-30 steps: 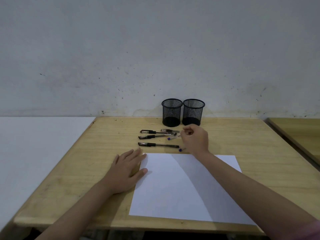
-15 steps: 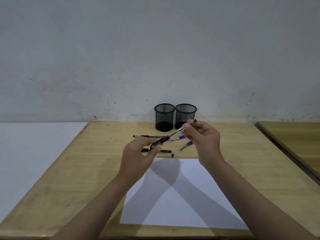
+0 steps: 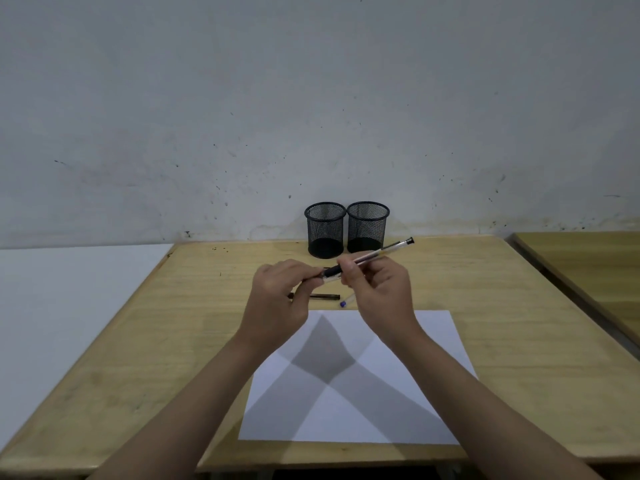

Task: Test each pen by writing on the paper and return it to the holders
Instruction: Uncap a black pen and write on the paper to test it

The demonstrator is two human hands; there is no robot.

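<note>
Clear plastic forms the barrel of the pen (image 3: 372,256), which is held in the air between both hands, above the gap between the paper (image 3: 360,379) and the two mesh holders (image 3: 325,230) (image 3: 367,227). The barrel is pinched by the curled fingers and thumb of the right hand (image 3: 379,289), its back end slanting up and away past those fingers. The cap end is gripped by the curled fingers of the left hand (image 3: 277,292), just beside the right fingertips. The cap is judged to be about to be pulled off; whether it has already parted cannot be told.

Beneath the fingers, a dark pen (image 3: 317,296) and a blue-tipped pen (image 3: 347,301) are partly seen on the wooden table (image 3: 138,341).

If the cap is pulled with a jerk, the pen could be flicked out of the light pinch, or the cap dropped among the untested pens. The sheet is pinned by neither hand, so it could be dragged once writing is begun.
</note>
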